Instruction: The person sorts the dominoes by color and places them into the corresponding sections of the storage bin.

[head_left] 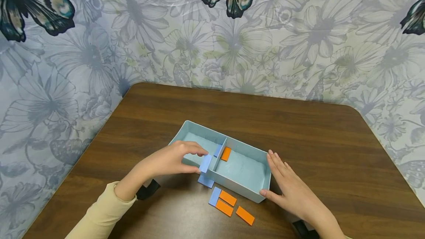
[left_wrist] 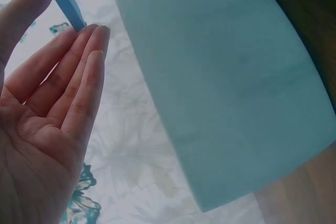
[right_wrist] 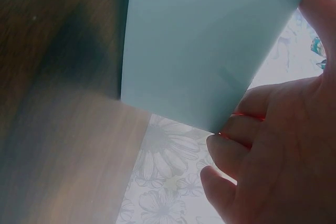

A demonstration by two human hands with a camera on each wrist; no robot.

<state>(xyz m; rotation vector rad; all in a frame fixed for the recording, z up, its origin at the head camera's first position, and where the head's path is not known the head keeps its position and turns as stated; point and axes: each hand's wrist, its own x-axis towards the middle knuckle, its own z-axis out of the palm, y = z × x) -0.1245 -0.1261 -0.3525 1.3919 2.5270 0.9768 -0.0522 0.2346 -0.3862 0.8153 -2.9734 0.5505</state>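
— What's on the wooden table?
— A pale blue divided tray. My left hand pinches a blue tile over its near wall; my right hand, fingers straight, steadies the tray's right end.
— Around it?
— Loose orange tiles lie just in front.

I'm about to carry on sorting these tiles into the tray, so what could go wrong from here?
The left hand pinches a blue tile right over the divider; released there, it might fall into the orange tile's compartment. The right hand only rests flat against the light blue tray, so a nudge might slide it. The loose tiles in front could get swept by the sleeve.
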